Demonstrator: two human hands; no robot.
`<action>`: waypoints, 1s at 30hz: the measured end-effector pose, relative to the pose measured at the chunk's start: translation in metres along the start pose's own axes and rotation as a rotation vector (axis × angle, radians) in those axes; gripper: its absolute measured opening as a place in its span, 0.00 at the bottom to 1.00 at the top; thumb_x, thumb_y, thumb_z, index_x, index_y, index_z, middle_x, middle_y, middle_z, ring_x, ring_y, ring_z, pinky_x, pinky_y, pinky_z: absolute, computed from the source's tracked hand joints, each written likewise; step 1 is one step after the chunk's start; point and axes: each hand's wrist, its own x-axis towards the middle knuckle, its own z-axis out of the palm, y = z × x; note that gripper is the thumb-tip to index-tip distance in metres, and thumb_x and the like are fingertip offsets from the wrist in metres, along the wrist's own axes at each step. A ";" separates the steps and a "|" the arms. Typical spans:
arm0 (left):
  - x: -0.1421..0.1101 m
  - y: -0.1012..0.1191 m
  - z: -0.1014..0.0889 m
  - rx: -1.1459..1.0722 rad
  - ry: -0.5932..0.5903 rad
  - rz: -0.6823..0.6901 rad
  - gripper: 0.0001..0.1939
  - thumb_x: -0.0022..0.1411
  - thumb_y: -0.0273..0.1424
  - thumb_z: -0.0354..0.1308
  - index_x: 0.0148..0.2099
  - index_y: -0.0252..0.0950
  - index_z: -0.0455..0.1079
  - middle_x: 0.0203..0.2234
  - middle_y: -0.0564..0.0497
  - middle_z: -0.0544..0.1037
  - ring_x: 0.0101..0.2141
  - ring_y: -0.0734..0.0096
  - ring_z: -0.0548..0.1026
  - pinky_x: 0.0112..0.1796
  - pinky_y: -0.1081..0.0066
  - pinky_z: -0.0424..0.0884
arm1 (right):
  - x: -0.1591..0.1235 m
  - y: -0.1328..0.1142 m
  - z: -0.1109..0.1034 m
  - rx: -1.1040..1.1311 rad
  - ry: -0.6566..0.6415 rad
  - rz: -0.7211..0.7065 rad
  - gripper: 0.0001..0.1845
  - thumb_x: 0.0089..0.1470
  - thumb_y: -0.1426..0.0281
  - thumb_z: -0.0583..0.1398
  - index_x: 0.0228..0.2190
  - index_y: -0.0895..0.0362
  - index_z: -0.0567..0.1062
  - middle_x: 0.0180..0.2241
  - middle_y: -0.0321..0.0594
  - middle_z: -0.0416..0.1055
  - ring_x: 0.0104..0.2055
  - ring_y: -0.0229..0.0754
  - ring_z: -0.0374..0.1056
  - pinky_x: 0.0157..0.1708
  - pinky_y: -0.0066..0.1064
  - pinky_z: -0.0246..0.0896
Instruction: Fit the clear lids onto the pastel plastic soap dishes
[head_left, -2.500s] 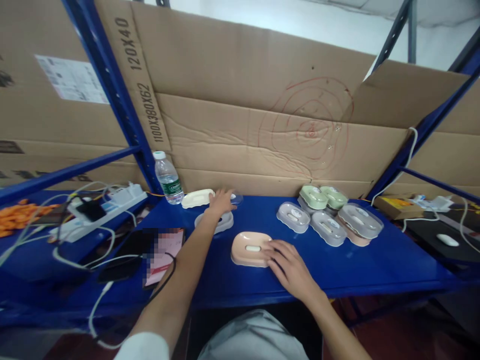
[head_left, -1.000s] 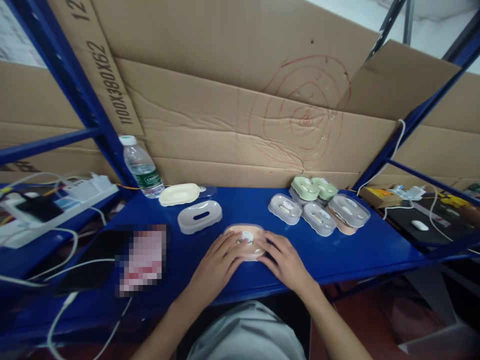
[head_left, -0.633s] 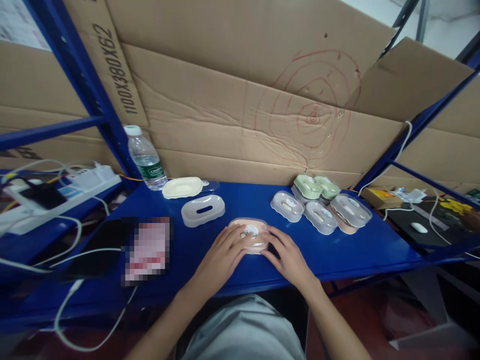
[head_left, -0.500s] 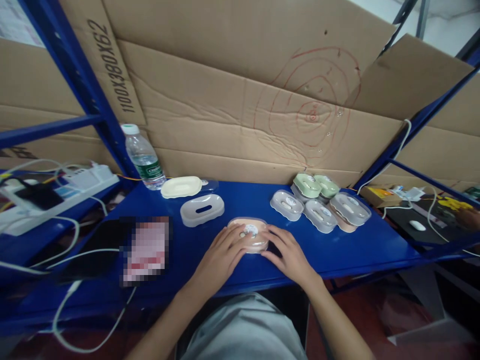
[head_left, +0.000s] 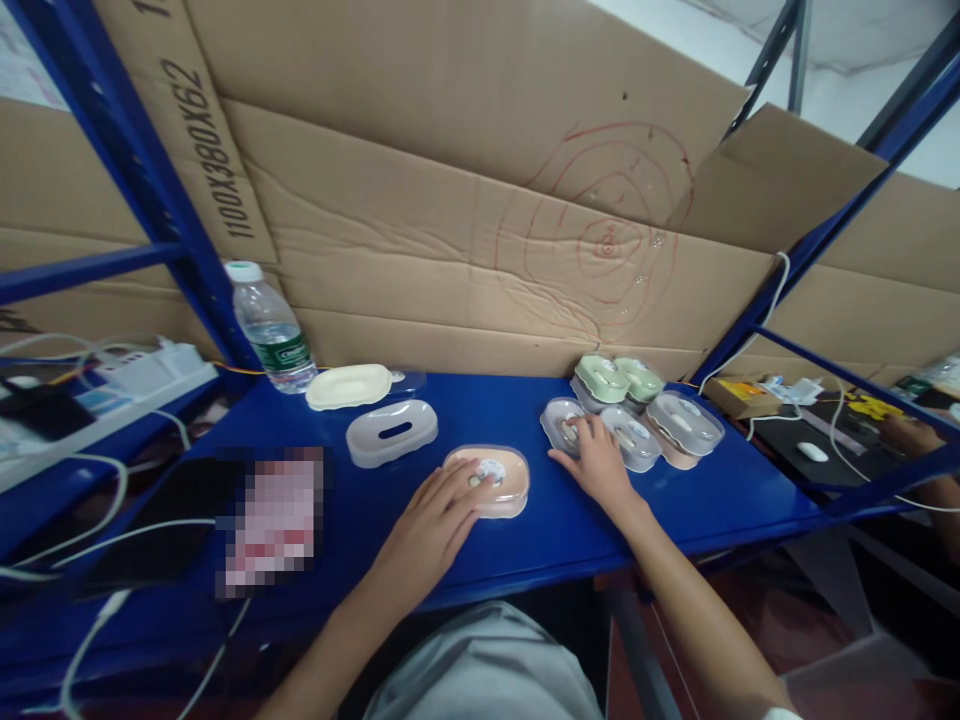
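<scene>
A peach soap box with a clear lid and a round sticker (head_left: 508,472) lies on the blue table in front of me. My left hand (head_left: 439,515) rests over its left side, fingers spread and laid on the lid. Farther right, my right hand (head_left: 600,468) reaches onto a grey soap box (head_left: 556,418), thumb and fingers apart on its near right part, holding nothing up. Touching that box on the right is another grey soap box (head_left: 636,440). A grey slotted tray (head_left: 367,447) and a cream soap dish base (head_left: 349,386) sit to the left.
Green soap boxes (head_left: 602,377) and a grey one stacked on peach (head_left: 688,418) stand at the back right. A water bottle (head_left: 274,335), a power strip (head_left: 169,365), cables and a blurred-out item (head_left: 277,515) are on the left. Cardboard (head_left: 420,220) walls the back.
My right hand has left the peach soap box and moved right and away from me onto a grey one. My left hand stays on the peach box. The view has shifted slightly.
</scene>
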 end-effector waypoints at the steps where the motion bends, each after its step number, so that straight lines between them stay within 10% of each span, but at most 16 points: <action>1: 0.000 0.000 0.000 -0.003 0.003 0.001 0.25 0.76 0.27 0.50 0.71 0.45 0.63 0.67 0.48 0.71 0.67 0.59 0.68 0.66 0.53 0.67 | 0.000 -0.001 0.002 0.032 0.015 0.035 0.20 0.66 0.56 0.60 0.53 0.56 0.72 0.51 0.55 0.70 0.52 0.61 0.70 0.50 0.52 0.70; 16: -0.002 -0.002 0.004 -0.036 0.001 -0.024 0.26 0.76 0.28 0.50 0.73 0.49 0.62 0.67 0.49 0.70 0.67 0.59 0.68 0.66 0.53 0.66 | -0.025 0.103 -0.053 0.208 0.509 0.002 0.25 0.60 0.55 0.67 0.53 0.55 0.72 0.51 0.50 0.74 0.56 0.57 0.71 0.57 0.54 0.68; 30: 0.002 0.007 -0.006 -0.089 0.068 -0.115 0.25 0.74 0.28 0.54 0.68 0.54 0.68 0.67 0.45 0.65 0.63 0.51 0.70 0.60 0.50 0.73 | -0.034 0.108 -0.032 -0.048 0.383 0.088 0.28 0.69 0.55 0.57 0.61 0.58 0.69 0.58 0.57 0.72 0.66 0.60 0.65 0.67 0.59 0.53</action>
